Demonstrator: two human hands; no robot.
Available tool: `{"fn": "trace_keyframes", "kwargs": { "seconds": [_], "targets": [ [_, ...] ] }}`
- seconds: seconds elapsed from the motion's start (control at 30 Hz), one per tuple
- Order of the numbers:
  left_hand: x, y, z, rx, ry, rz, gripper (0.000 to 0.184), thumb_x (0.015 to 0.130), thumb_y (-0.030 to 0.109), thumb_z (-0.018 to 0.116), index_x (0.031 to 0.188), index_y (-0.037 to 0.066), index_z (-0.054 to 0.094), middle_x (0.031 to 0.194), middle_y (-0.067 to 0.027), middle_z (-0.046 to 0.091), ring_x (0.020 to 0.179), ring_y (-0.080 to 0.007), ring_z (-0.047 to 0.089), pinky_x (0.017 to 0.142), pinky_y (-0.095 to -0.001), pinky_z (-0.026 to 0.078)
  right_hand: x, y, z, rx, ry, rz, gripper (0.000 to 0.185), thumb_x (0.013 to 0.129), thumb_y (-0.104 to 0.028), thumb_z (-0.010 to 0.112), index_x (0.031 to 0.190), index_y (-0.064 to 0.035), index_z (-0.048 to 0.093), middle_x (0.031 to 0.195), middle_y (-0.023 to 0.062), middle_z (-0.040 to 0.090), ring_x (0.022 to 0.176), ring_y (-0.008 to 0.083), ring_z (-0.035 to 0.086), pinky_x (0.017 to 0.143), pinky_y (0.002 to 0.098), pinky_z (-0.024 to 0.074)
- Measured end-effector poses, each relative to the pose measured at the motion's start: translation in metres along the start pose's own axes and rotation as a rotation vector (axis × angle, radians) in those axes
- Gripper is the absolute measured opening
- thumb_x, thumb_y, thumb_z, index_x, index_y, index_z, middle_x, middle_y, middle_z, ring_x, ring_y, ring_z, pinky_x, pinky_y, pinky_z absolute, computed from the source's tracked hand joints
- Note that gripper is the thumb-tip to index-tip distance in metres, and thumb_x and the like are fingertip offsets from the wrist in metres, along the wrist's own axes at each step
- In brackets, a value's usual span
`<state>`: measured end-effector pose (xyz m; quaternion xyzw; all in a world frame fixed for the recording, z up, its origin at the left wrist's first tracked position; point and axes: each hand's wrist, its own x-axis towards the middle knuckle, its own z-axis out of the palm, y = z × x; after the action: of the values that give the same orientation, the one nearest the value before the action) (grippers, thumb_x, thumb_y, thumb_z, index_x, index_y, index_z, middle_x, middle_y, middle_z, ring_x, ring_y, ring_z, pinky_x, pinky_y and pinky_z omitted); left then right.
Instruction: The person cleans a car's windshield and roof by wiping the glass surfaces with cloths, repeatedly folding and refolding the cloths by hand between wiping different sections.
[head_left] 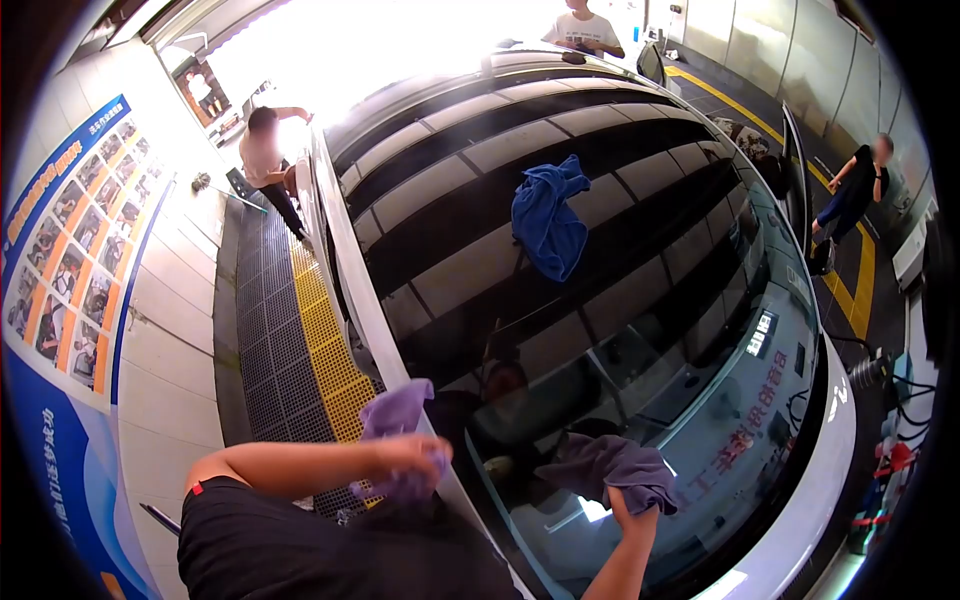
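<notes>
My left hand [422,457] is closed on a light purple cloth [396,408], which hangs above and below my fingers beside the car's white side frame. It is slightly blurred. My right hand [630,512] grips a dark purple-grey cloth [610,468] that lies bunched against the windshield [560,510]. The windshield glass carries reflections and mirrored red lettering. Farther up, a crumpled blue cloth [550,222] rests on the dark glossy roof [440,250] of the car, apart from both hands.
One person [268,160] leans at the car's left side, another [585,30] stands at its far end, and a third [858,195] is by the right wall. An open car door [795,180] sticks out on the right. Yellow and black floor grating [325,345] runs along the left.
</notes>
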<state>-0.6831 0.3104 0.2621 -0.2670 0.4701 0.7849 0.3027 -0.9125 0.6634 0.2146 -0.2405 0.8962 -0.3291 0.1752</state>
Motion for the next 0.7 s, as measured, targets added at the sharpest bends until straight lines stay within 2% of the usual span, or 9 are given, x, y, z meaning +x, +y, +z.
{"fn": "trace_keyframes", "kwargs": {
  "seconds": [0.07,0.17,0.27,0.37,0.4,0.5,0.57,0.6,0.7],
  "targets": [
    [0.001,-0.067,-0.003,0.956,0.375,0.159,0.037,0.078,0.025,0.074,0.109,0.008,0.064,0.096,-0.0105,0.07,0.088,-0.0252,0.069,0.078,-0.035,0.054,-0.001,-0.018,-0.014,-0.209,-0.103,0.196,0.057,0.091,-0.047,0.051,0.135,-0.0114,0.054,0.139,0.0119,0.054,0.132,0.0324,0.046,0.113,0.0398,0.0331],
    [0.0,-0.153,-0.034,0.884,0.531,-0.227,0.056,0.074,0.046,0.079,0.115,0.01,0.065,0.105,-0.0137,0.069,0.1,-0.0278,0.066,0.087,-0.0395,0.052,-0.008,-0.01,-0.012,-0.239,-0.024,0.204,0.059,0.09,-0.049,0.053,0.137,-0.0123,0.053,0.138,0.0112,0.055,0.131,0.0326,0.047,0.113,0.0394,0.0331],
    [0.011,-0.193,-0.039,1.098,0.688,-0.172,0.063,0.072,0.051,0.081,0.118,0.011,0.066,0.108,-0.0115,0.068,0.104,-0.0262,0.064,0.089,-0.0384,0.05,-0.003,0.013,-0.004,-0.307,-0.078,0.161,0.059,0.089,-0.049,0.053,0.135,-0.0123,0.053,0.139,0.0111,0.054,0.129,0.0324,0.048,0.112,0.0393,0.0344],
    [0.016,-0.187,-0.059,0.379,0.308,-0.391,0.062,0.072,0.048,0.082,0.12,0.011,0.066,0.109,-0.0082,0.067,0.105,-0.0233,0.061,0.089,-0.0363,0.049,-0.003,-0.003,-0.015,-0.267,-0.125,0.187,0.059,0.088,-0.05,0.054,0.134,-0.0121,0.054,0.138,0.0116,0.055,0.128,0.0324,0.049,0.111,0.0394,0.0355],
    [0.006,-0.162,-0.054,0.514,0.343,-0.402,0.059,0.072,0.045,0.083,0.117,0.011,0.068,0.107,-0.0073,0.067,0.102,-0.0198,0.06,0.088,-0.0362,0.049,-0.001,-0.004,-0.017,-0.268,-0.133,0.176,0.06,0.088,-0.05,0.054,0.133,-0.0119,0.054,0.138,0.0118,0.055,0.128,0.0326,0.049,0.11,0.0393,0.0358],
    [0.001,-0.151,-0.073,0.191,0.682,-0.388,0.044,0.077,0.043,0.08,0.105,0.011,0.07,0.094,-0.004,0.071,0.08,-0.021,0.065,0.072,-0.0376,0.053,0.003,-0.002,-0.017,-0.266,-0.136,0.153,0.059,0.087,-0.05,0.055,0.132,-0.0112,0.055,0.136,0.0124,0.056,0.127,0.033,0.05,0.109,0.0392,0.0366],
    [0.006,-0.149,-0.08,0.266,1.019,-0.414,0.041,0.082,0.046,0.073,0.104,0.011,0.07,0.088,-0.0023,0.072,0.072,-0.0201,0.065,0.068,-0.0363,0.055,0.001,0.007,-0.015,-0.272,-0.114,0.154,0.059,0.086,-0.05,0.056,0.13,-0.0107,0.056,0.135,0.0126,0.057,0.126,0.0332,0.051,0.109,0.039,0.0372],
    [0.026,-0.21,-0.138,0.734,0.895,-0.435,0.045,0.086,0.05,0.066,0.109,0.012,0.07,0.097,-0.0077,0.072,0.084,-0.0227,0.068,0.078,-0.0388,0.056,0.001,0.004,-0.017,-0.237,-0.106,0.168,0.058,0.086,-0.049,0.057,0.129,-0.0105,0.057,0.134,0.0129,0.057,0.125,0.0333,0.051,0.108,0.0388,0.0377],
    [0.016,-0.17,-0.098,1.207,0.49,-0.474,0.047,0.086,0.049,0.063,0.115,0.012,0.069,0.108,-0.0124,0.07,0.1,-0.0274,0.067,0.087,-0.0409,0.054,0.001,0.001,-0.02,-0.169,-0.066,0.164,0.057,0.084,-0.047,0.06,0.126,-0.0098,0.058,0.132,0.0136,0.058,0.123,0.0335,0.053,0.107,0.0385,0.0393]
  ]
}}
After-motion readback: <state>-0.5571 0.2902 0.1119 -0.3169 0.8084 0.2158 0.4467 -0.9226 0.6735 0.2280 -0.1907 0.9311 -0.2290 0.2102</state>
